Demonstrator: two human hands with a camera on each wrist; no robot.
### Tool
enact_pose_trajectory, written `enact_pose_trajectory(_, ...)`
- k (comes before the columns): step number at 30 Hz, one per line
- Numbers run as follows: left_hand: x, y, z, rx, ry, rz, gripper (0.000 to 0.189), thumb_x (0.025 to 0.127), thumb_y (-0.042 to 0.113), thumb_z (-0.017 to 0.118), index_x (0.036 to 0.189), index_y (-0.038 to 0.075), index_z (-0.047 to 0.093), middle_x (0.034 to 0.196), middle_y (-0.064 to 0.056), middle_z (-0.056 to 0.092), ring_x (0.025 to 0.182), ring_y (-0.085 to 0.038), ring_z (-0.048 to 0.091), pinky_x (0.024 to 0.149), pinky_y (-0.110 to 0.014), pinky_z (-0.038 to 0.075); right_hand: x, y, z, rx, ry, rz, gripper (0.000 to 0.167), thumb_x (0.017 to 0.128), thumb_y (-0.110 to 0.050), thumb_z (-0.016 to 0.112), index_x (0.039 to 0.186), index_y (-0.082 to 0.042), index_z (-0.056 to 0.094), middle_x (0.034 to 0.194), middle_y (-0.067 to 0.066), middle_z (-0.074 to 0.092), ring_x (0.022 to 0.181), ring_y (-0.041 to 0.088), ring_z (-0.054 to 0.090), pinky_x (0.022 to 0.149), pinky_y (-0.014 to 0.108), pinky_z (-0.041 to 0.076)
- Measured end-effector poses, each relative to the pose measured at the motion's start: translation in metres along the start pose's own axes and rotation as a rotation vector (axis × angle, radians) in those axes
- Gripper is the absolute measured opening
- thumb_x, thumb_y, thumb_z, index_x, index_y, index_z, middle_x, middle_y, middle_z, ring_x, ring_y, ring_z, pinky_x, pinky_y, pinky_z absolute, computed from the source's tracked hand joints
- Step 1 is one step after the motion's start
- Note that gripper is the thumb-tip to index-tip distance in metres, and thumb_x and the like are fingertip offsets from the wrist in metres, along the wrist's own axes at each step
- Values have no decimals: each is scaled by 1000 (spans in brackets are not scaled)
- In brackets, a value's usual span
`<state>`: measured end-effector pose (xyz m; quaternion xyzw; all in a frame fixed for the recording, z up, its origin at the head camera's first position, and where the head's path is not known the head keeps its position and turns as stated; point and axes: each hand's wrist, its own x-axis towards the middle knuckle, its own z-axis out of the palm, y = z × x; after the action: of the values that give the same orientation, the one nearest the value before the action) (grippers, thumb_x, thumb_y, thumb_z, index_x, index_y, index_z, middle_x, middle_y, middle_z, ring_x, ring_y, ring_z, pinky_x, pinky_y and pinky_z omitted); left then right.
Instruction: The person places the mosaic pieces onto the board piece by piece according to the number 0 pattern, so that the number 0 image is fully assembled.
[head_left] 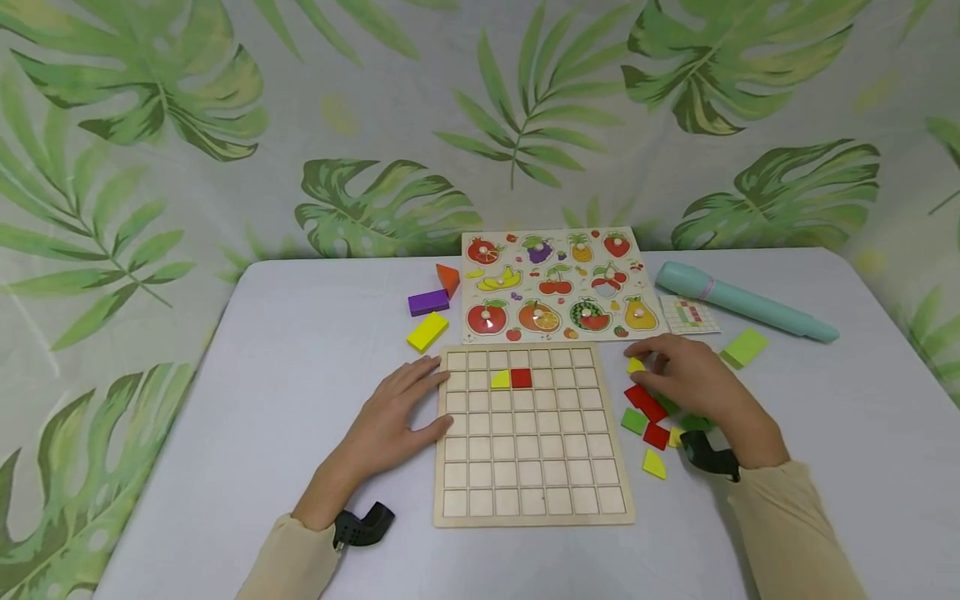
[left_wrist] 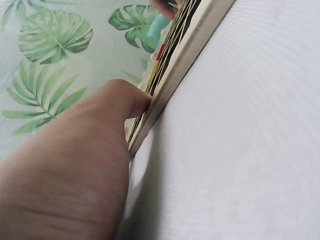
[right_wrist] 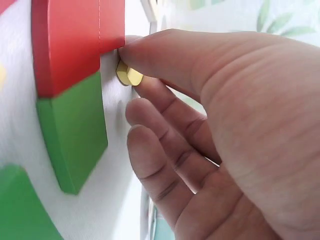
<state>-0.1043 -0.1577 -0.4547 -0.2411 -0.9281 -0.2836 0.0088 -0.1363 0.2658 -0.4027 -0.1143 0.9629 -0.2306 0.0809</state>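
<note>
The wooden grid board lies flat, with a yellow quarter-round piece and a red square piece side by side in its second row. My left hand rests at the board's left edge, fingers extended and thumb touching the rim; the left wrist view shows the thumb against the board's side. To the right of the board, my right hand pinches a small yellow piece between thumb and index finger. Red pieces and green pieces lie right by that hand, some partly hidden under it.
Behind the board lies a fruit puzzle, with a small pattern card and a teal tube-shaped object to its right. Purple, orange and yellow blocks sit at its left. A light green block is beyond the right hand.
</note>
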Motion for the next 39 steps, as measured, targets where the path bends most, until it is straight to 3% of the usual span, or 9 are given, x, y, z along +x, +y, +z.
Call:
enact_pose_trajectory(7,0,0,-1,-4,-1,4,63,93,40,75,148,14,57,162,-5,44,152,-29,37,127,-50,26,1,-6,2,-9,22,-14,33,91,-19,78,121,-7,73,93,4,68,83,21,56,65,29,49)
enact_pose_trajectory(15,1,3,-3,-2,-6,1,63,93,40,74,147,13,57,161,-6,45,152,-29,37,128,-49,26,3,-21,7,27,43,-101,31,90,-16,79,120,-7,73,94,2,68,79,17,56,61,27,47)
enact_pose_trajectory(21,1,4,-3,0,-10,-9,63,93,40,74,148,13,57,162,-6,44,152,-29,37,127,-50,26,9,-34,15,55,22,-141,30,90,-14,79,119,-8,73,88,0,66,76,14,56,63,28,49)
enact_pose_trajectory(39,1,3,-3,-2,-8,-3,63,93,40,74,147,13,57,162,-6,44,152,-28,37,127,-50,26,23,-73,38,124,0,-234,28,89,-13,80,117,-9,75,93,-2,68,77,11,55,68,28,48)
